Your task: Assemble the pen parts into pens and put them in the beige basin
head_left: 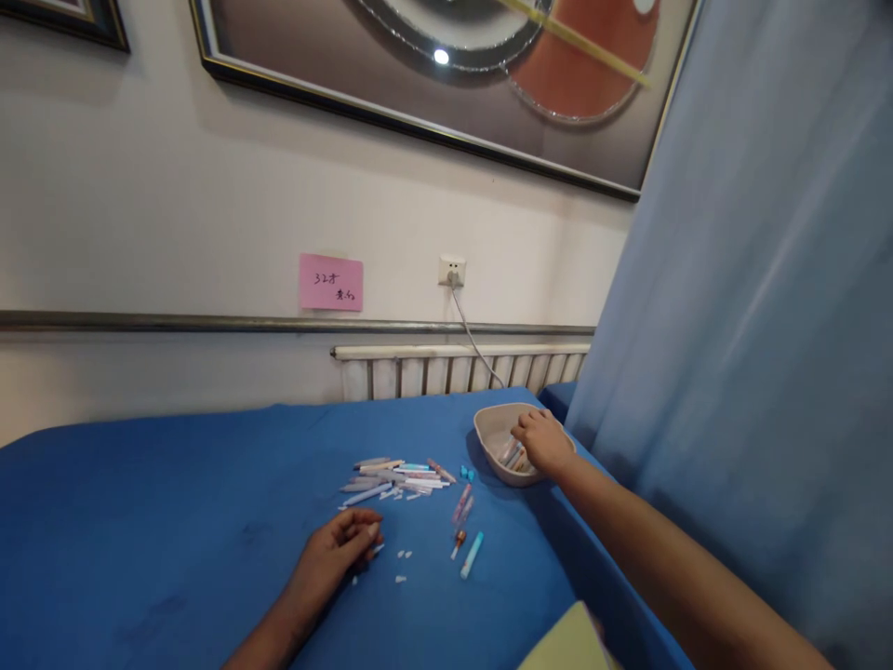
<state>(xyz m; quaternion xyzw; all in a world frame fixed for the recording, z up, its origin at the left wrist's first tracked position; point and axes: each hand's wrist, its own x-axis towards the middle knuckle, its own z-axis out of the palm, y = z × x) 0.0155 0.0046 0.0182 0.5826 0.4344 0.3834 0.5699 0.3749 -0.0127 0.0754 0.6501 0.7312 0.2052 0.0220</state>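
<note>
At the right, my right hand (545,441) reaches over a beige plastic basket (486,437) with its fingers bent down inside the rim. Several pens (514,458) lie in the basket under those fingers; what they grip, if anything, is hidden. My left hand (345,542) rests low over the blue sheet, fingers curled and thumb pressed in. A small white piece (379,549) shows at its fingertips, and I cannot make out whether it is held. Beyond this hand lies a loose pile of pens (397,475) in pale colours.
Small white pieces (405,555) are scattered on the blue sheet (174,521). Near them lie a turquoise pen barrel (473,556), an orange-brown part (459,543), pink clear parts (462,505) and blue bits (467,473). A yellow-green object (572,644) sits at the front. A curtain (753,279) hangs right.
</note>
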